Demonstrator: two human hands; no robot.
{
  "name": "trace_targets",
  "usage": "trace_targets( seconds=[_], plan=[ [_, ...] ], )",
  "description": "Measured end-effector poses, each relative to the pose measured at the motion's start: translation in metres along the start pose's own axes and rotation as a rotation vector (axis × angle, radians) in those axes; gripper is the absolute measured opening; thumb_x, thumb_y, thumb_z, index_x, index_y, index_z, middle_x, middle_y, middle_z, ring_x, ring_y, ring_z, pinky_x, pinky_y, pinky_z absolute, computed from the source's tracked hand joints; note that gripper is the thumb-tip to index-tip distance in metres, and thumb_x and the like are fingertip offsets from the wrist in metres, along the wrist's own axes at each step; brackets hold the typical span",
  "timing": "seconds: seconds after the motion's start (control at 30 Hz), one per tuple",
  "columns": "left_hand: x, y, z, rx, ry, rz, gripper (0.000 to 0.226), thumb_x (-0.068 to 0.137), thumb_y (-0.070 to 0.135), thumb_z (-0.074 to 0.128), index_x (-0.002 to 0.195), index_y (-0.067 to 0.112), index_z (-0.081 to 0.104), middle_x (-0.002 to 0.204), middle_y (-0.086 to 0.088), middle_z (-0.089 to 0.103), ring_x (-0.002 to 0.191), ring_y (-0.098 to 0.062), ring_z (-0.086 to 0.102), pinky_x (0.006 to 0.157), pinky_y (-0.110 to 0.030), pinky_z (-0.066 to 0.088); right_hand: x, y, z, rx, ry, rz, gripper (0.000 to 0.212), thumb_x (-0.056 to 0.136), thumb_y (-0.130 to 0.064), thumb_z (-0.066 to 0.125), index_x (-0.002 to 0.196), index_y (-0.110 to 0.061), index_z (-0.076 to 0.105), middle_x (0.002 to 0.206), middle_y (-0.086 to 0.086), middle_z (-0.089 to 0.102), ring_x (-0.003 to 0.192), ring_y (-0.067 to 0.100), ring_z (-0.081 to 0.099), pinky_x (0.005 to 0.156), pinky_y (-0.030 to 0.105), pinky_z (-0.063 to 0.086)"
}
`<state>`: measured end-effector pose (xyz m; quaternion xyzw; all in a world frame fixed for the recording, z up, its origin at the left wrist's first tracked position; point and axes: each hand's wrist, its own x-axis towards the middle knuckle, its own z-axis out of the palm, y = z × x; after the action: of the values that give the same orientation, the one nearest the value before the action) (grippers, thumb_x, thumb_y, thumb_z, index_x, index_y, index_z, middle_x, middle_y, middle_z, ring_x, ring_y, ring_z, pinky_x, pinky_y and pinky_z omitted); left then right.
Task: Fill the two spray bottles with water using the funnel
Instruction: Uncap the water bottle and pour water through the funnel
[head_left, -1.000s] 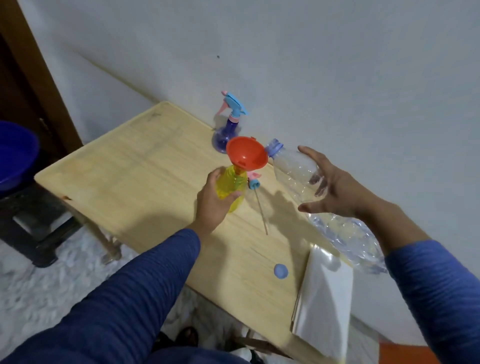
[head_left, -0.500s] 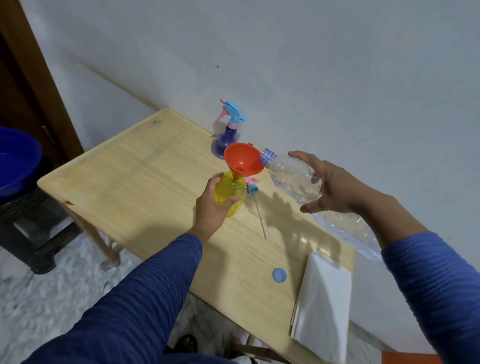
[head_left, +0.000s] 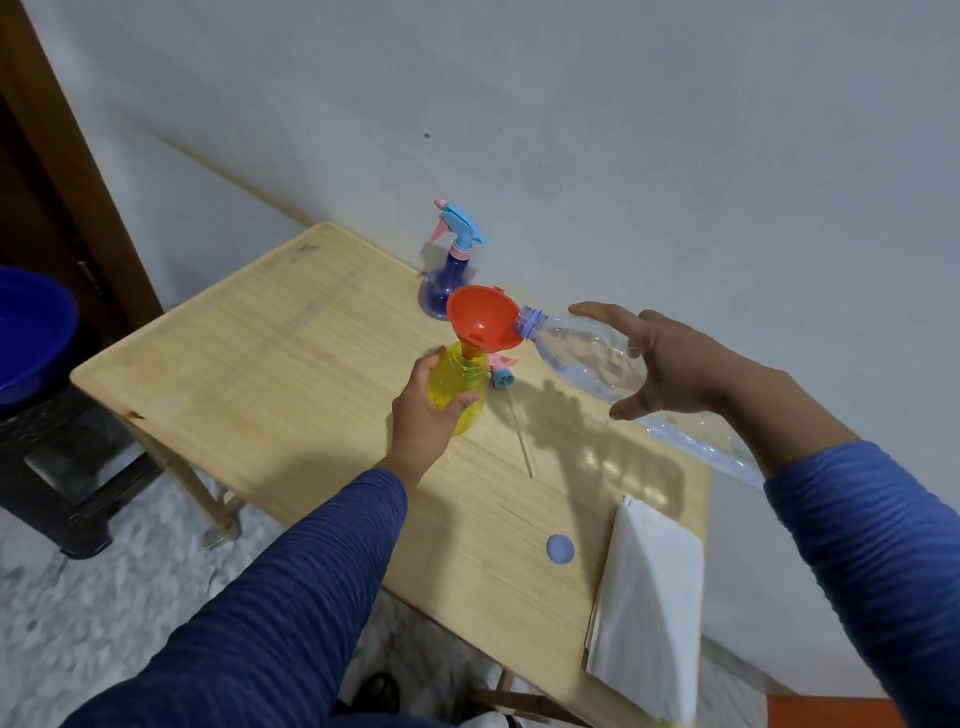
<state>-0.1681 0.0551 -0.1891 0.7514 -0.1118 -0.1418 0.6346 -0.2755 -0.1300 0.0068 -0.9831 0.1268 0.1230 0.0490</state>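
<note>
A yellow spray bottle stands on the wooden table with an orange funnel in its neck. My left hand grips the yellow bottle's body. My right hand holds a large clear water bottle, tilted with its open mouth at the funnel's rim. Its loose spray head with a long tube lies just right of the yellow bottle. A purple spray bottle with a blue and pink trigger stands behind, by the wall.
A small blue cap lies near the table's front edge. A folded white cloth rests at the right front corner. A blue basin sits on a black stool to the left. A white wall is close behind.
My right hand has brought the water bottle's mouth left and down onto the funnel's rim, tilting it further. My left hand stays on the yellow bottle.
</note>
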Motion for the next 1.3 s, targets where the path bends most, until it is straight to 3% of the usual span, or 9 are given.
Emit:
trace_targets(
  seconds=[0.37,0.57,0.7,0.97,1.1,1.2,1.3],
  plan=[
    [-0.001,0.001,0.000,0.001,-0.008,-0.004,0.065,0.076,0.033,0.075,0.132,0.032,0.042,0.125,0.012,0.051,0.110,-0.006,0.042,0.090,-0.025,0.038,0.002,-0.001,-0.010,-0.055,0.016,-0.008,0.114,0.058,-0.029,0.086,0.132,-0.063,0.007,0.104,0.005,0.048,0.095,0.028,0.056,0.081,0.040,0.050],
    [-0.001,0.001,-0.001,0.009,-0.001,-0.009,0.064,0.075,0.034,0.076,0.130,0.031,0.043,0.114,0.013,0.054,0.108,-0.010,0.050,0.088,-0.024,0.040,0.000,-0.001,-0.012,-0.069,0.010,-0.023,0.112,0.060,-0.028,0.086,0.131,-0.064,0.007,0.104,0.003,0.047,0.098,0.028,0.057,0.082,0.041,0.051],
    [-0.001,0.003,-0.001,0.007,-0.007,-0.008,0.066,0.076,0.031,0.076,0.133,0.031,0.042,0.124,0.009,0.054,0.108,-0.006,0.045,0.088,-0.022,0.037,0.001,-0.001,-0.012,-0.063,0.013,-0.026,0.113,0.059,-0.028,0.086,0.132,-0.064,0.007,0.104,0.004,0.047,0.097,0.029,0.057,0.082,0.042,0.050],
    [0.000,0.001,0.001,0.019,0.003,-0.010,0.066,0.075,0.032,0.076,0.132,0.033,0.042,0.129,0.006,0.054,0.118,-0.015,0.048,0.089,-0.024,0.037,0.000,0.008,0.006,0.108,0.017,-0.047,0.111,0.060,-0.027,0.086,0.135,-0.060,0.011,0.104,0.007,0.049,0.096,0.024,0.052,0.080,0.032,0.042],
    [0.000,0.001,0.000,0.027,-0.002,-0.001,0.067,0.074,0.033,0.076,0.132,0.033,0.042,0.130,0.008,0.054,0.118,-0.013,0.049,0.091,-0.025,0.038,-0.005,0.006,0.015,0.303,0.147,-0.088,0.107,0.062,-0.023,0.086,0.138,-0.052,0.016,0.110,0.001,0.048,0.083,0.006,0.051,0.080,0.027,0.044],
    [-0.001,0.001,0.000,0.036,0.005,0.006,0.066,0.074,0.035,0.076,0.131,0.033,0.044,0.129,0.009,0.055,0.117,-0.013,0.049,0.096,-0.030,0.042,-0.008,0.007,0.026,0.441,0.304,-0.095,0.107,0.062,-0.018,0.086,0.135,-0.052,0.016,0.107,-0.015,0.047,0.083,0.014,0.054,0.069,0.006,0.044],
    [-0.001,0.001,0.000,0.041,0.008,0.015,0.065,0.073,0.038,0.077,0.129,0.034,0.045,0.127,0.010,0.057,0.114,-0.013,0.053,0.097,-0.036,0.046,-0.012,0.013,0.040,0.591,0.453,0.004,0.109,0.062,-0.022,0.087,0.133,-0.058,0.013,0.103,-0.003,0.051,0.079,0.018,0.060,0.068,0.012,0.046]
  ],
)
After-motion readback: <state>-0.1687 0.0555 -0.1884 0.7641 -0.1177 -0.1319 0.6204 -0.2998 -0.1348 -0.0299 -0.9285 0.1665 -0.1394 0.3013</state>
